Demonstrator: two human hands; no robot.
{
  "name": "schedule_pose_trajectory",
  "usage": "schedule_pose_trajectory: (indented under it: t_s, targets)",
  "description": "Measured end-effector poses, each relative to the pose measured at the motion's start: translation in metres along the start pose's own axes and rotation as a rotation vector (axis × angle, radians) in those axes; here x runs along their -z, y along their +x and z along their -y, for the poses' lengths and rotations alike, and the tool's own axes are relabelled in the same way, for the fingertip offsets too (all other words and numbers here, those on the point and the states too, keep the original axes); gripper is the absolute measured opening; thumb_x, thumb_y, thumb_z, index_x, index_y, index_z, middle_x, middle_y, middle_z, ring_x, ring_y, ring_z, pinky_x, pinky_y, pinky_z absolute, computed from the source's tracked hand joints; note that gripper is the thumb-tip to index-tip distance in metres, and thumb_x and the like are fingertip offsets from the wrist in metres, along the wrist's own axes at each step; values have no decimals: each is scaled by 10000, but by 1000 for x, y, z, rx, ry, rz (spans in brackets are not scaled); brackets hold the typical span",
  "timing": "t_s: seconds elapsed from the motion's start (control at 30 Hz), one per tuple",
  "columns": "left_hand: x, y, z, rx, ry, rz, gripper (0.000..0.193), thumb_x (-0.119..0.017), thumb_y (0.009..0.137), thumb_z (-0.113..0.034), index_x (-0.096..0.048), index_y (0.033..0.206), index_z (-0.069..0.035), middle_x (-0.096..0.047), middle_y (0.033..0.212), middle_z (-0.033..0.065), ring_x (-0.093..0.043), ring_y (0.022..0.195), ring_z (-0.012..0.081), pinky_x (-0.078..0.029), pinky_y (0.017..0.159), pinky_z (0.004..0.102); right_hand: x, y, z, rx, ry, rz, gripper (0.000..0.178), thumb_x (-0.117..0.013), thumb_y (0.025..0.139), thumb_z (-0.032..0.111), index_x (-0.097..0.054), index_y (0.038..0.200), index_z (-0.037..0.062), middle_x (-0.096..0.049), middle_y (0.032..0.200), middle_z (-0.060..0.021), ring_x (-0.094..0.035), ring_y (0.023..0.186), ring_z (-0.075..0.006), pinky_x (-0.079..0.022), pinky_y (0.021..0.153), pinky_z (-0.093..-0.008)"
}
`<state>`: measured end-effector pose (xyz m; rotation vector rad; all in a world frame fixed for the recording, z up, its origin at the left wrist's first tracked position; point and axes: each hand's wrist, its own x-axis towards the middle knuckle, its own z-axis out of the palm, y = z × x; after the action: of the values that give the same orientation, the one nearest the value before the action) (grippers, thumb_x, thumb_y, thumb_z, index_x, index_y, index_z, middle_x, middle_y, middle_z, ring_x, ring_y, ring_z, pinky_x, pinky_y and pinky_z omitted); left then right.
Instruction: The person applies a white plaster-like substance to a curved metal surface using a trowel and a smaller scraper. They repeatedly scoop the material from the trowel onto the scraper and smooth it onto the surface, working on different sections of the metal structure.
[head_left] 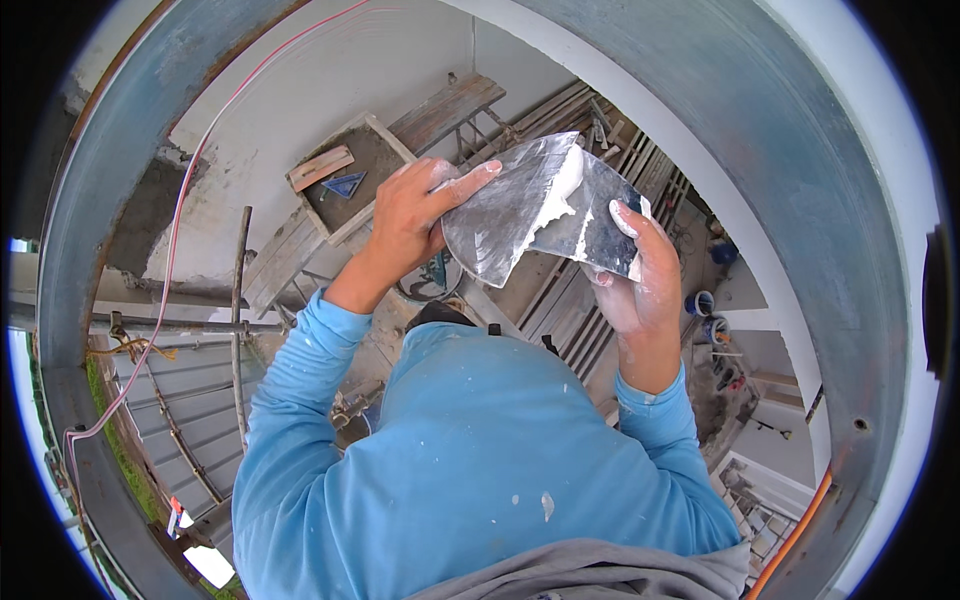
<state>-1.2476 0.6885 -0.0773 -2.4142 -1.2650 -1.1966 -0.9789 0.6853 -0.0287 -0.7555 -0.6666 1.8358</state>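
My left hand [415,210] grips a grey, scuffed metal putty blade [495,215] with a rounded left side, its thumb and fingers on the near left edge. My right hand [640,265] is closed on a second, darker flat putty blade [605,195], with the thumb on top and fingers beneath. The two blades meet or overlap in front of my chest. A ragged strip of white putty [560,195] lies along the line where they meet. White smears show on the right blade and on my fingers.
Far below stands a mortar tray [385,130] holding a wooden float [320,167] and a blue triangular tool [344,185]. Planks [450,112], buckets [700,303] and stacked metal lengths [570,320] lie around. A grey metal frame [800,130] curves around the view; a pink-white wire [180,210] hangs at left.
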Motion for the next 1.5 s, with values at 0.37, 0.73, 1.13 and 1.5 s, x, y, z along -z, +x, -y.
schedule_pose_trajectory:
  t_s: [0.37,0.73,1.13,1.5]
  targets:
    - [2,-56,44,886,-418,-8,405,-771,867,-150,-623,1218,-14,-710,1135,127,-664,962,221,-505,887,358,75,17,5,207,107,23,302,-566,990,194,-584,1265,69,-690,1170,-76,-681,923,-150,-423,461,-269]
    - [-27,-92,24,1175,-534,-35,368,-785,783,-128,-656,1093,22,-736,1016,143,-703,936,229,-520,862,355,62,14,-23,191,138,-166,346,-602,970,193,-570,1300,94,-657,1218,-57,-642,1053,-202,-490,756,-385]
    - [-68,-66,15,918,-759,215,442,-779,818,-237,-641,1169,-6,-726,1067,178,-697,999,330,-521,887,403,10,-7,10,526,9,-160,308,-598,985,206,-550,1279,127,-676,1112,-22,-662,890,-136,-460,514,-257]
    - [-82,-15,40,489,-913,576,496,-787,794,-313,-649,1206,-73,-720,1093,181,-677,1023,378,-523,879,446,-70,-69,125,1507,-1103,-306,265,-554,1015,92,-622,1259,13,-659,1185,-173,-678,1003,-251,-610,785,-427]
